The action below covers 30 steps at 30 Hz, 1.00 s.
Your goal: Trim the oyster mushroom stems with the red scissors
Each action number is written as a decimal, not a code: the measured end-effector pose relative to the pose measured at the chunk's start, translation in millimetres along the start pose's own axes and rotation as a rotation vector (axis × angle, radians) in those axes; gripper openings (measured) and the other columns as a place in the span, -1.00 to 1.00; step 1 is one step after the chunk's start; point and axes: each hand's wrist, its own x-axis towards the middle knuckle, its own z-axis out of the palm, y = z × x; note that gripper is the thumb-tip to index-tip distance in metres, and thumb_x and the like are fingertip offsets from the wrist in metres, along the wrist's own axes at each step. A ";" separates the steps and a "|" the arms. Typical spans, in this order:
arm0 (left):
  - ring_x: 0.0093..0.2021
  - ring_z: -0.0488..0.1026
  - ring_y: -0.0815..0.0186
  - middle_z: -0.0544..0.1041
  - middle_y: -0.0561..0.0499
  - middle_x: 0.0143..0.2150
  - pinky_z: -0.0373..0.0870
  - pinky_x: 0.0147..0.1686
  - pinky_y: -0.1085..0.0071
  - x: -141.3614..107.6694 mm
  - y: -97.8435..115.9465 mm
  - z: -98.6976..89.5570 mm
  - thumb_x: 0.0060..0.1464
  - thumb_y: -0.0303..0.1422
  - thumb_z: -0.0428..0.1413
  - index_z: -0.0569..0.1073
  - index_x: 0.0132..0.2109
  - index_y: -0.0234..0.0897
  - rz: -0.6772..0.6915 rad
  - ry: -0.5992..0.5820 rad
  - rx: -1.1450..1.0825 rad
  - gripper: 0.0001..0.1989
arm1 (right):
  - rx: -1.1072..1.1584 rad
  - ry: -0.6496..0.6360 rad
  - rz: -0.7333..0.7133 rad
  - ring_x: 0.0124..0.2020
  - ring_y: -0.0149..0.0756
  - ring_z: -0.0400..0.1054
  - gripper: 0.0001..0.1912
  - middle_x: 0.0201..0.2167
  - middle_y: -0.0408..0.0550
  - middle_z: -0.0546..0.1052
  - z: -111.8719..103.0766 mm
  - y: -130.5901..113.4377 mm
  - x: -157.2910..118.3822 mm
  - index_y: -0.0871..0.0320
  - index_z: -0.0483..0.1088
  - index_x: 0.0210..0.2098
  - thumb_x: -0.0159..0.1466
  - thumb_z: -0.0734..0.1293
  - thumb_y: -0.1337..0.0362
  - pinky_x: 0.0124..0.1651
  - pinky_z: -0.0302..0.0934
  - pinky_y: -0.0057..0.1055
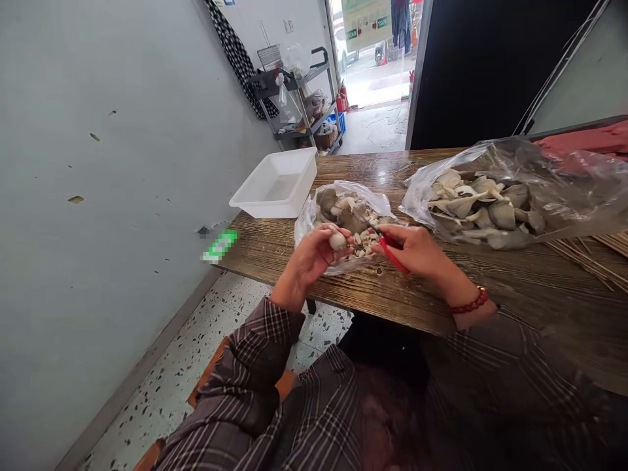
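My left hand [314, 256] is closed around a pale mushroom [337, 241], holding it above a clear plastic bag [305, 222]. In my right hand [417, 250] is a pair of scissors with red handles [392, 254], their dark tips pointing left toward the mushroom. Whether the blades touch it I cannot tell. Inside the bag below lie grey-capped oyster mushrooms [328, 199] and small cut white pieces [364, 241]. Farther right, a larger plastic bag [569, 196] lies open with several more oyster mushrooms [501, 214] in it.
A white plastic tub [275, 210] stands at the table's far left corner, near the wall. Thin wooden skewers [581, 261] lie on the wooden table [387, 297] at right, beside red cloth or plastic [583, 140]. A grey shelf cart [299, 91] stands beyond, by the doorway.
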 end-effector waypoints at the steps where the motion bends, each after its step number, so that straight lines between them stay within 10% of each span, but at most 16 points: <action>1: -0.20 0.58 0.23 0.61 -0.02 -0.26 0.57 -0.15 0.23 0.2 4.6 -3.8 -0.05 -0.33 0.27 0.46 -0.26 -0.28 0.005 0.013 -0.034 -0.80 | 0.013 0.037 0.026 -0.46 -0.34 0.32 -0.55 -0.45 -0.10 0.55 -0.3 1.4 0.1 0.21 0.59 -0.03 0.23 0.44 0.03 -0.36 0.18 -0.39; 5: -0.39 0.48 0.37 0.51 0.07 -0.39 0.51 -0.29 0.37 8.4 17.8 -20.5 -0.02 -0.24 0.28 0.45 -0.26 -0.28 0.075 0.117 0.111 -0.76 | 0.011 0.082 0.050 -0.43 -0.30 0.40 -0.51 -0.42 -0.06 0.59 -1.2 2.8 -0.5 0.20 0.58 0.02 0.22 0.45 0.01 -0.35 0.22 -0.37; 9: -0.52 0.33 0.41 0.40 0.11 -0.53 0.29 -0.44 0.44 23.7 20.1 -37.6 -0.01 -0.23 0.27 0.46 -0.35 -0.29 0.206 0.158 0.740 -0.78 | -0.035 0.097 0.044 -0.44 -0.29 0.41 -0.51 -0.44 -0.07 0.59 -2.4 -1.1 -0.9 0.19 0.60 -0.01 0.21 0.45 -0.01 -0.33 0.24 -0.37; 13: -0.40 0.41 0.28 0.50 0.00 -0.48 0.25 -0.34 0.37 29.3 18.7 -49.7 0.07 -0.28 0.21 0.53 -0.40 -0.27 0.225 0.211 1.568 -0.84 | -0.058 0.110 0.043 -0.45 -0.30 0.41 -0.53 -0.47 -0.08 0.59 -4.0 -3.7 -0.1 0.19 0.61 -0.03 0.20 0.44 0.00 -0.33 0.24 -0.37; 17: -0.18 0.50 0.14 0.61 -0.13 -0.22 0.29 -0.28 0.35 26.4 12.9 -53.4 0.12 -0.19 0.19 0.59 -0.33 -0.24 0.094 0.239 1.936 -0.78 | -0.072 0.097 0.037 -0.45 -0.30 0.41 -0.55 -0.44 -0.05 0.61 -5.4 -4.9 -0.1 0.20 0.61 -0.02 0.21 0.43 0.04 -0.34 0.24 -0.37; 30: -0.39 0.33 0.34 0.46 0.04 -0.44 0.24 -0.32 0.40 36.1 -5.1 -64.1 -0.10 -0.33 0.21 0.50 -0.43 -0.29 0.306 0.200 1.258 -0.89 | -0.105 0.113 0.016 -0.43 -0.28 0.43 -0.57 -0.39 -0.04 0.64 -3.4 -1.3 -0.5 0.18 0.60 0.00 0.20 0.44 0.09 -0.35 0.22 -0.39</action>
